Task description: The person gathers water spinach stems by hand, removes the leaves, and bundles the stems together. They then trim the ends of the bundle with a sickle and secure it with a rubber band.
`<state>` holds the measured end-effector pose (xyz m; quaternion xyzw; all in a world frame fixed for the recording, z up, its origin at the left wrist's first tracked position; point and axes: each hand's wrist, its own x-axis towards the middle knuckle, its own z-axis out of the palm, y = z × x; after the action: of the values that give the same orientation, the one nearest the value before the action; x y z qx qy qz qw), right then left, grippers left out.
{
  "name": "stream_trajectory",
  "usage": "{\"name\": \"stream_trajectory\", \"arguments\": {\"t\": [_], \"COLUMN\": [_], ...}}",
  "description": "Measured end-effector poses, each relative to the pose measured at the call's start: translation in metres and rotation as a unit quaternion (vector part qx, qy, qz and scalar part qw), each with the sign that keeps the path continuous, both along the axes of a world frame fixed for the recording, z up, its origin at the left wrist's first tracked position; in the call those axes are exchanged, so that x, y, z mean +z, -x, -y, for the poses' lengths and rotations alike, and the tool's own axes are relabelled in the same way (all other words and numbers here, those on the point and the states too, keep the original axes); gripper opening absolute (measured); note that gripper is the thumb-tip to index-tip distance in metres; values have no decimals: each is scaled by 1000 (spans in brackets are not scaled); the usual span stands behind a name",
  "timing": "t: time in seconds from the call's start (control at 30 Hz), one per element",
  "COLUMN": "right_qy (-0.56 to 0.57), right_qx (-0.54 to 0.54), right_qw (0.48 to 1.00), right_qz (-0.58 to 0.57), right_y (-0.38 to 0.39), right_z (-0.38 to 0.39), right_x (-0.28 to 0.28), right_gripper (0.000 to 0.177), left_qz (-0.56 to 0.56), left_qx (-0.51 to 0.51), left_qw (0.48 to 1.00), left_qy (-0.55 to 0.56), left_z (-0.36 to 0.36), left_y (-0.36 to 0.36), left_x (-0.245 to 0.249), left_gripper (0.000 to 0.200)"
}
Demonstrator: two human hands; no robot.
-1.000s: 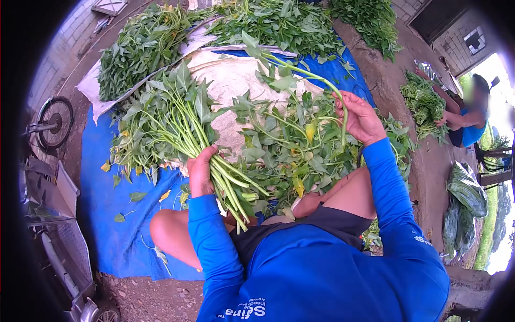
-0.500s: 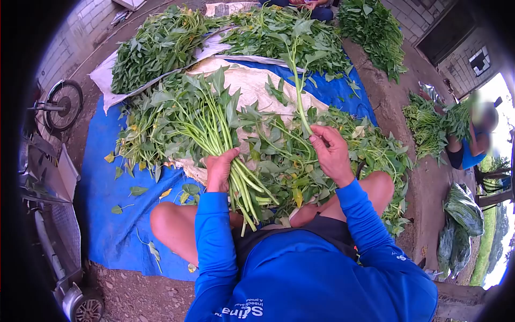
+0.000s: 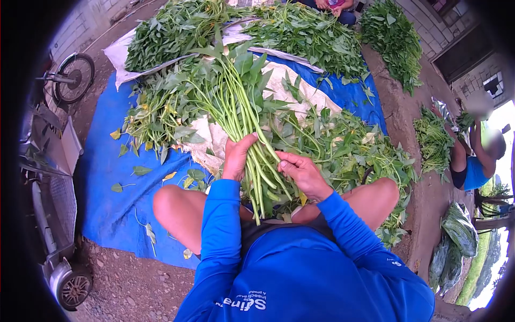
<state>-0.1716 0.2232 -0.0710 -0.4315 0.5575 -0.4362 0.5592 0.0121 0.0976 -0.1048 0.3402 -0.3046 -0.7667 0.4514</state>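
One blue sheet [image 3: 123,214] spreads ahead of me and to my left. Across its far side stand the left heap [image 3: 174,40] and the middle heap [image 3: 308,40] of greens. A looser pile [image 3: 343,155] sprawls past my bent legs [image 3: 375,198] on the right, beside a beige cloth [image 3: 287,88]. Smaller than these is the bunch of greens [image 3: 236,102], straight in front of me, leaves pointing away, bare stem ends toward me. My left hand [image 3: 238,158] is wrapped round its stems, below the leaves. My right hand [image 3: 303,174], just beside it, pinches one stem [image 3: 265,146] low down, along the bunch's right edge. Smallest, a yellow leaf [image 3: 169,176] lies on the sheet.
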Motion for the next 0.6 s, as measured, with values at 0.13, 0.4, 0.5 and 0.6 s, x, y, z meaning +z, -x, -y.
{"name": "stream_trajectory", "arguments": {"t": [0.13,0.4,0.5,0.6], "right_qy": [-39,-59,-17,15], "right_qx": [-11,-74,-64,-32], "right_qw": [998,995,991,988], "right_qz": [49,-18,-113,-148], "right_y": [2,-13,-15,-19], "right_z": [0,-3,-9,-14], "right_x": [5,6,1,-5], "right_gripper": [41,32,33,35], "left_qz": [-39,-75,-78,-26], "left_qx": [-9,-18,-12,27], "left_qw": [999,997,996,995], "left_qy": [16,23,35,89], "left_z": [1,-3,-4,-3], "left_y": [0,-3,-3,1], "left_x": [-4,-6,-2,-1], "left_gripper": [38,42,46,54]}}
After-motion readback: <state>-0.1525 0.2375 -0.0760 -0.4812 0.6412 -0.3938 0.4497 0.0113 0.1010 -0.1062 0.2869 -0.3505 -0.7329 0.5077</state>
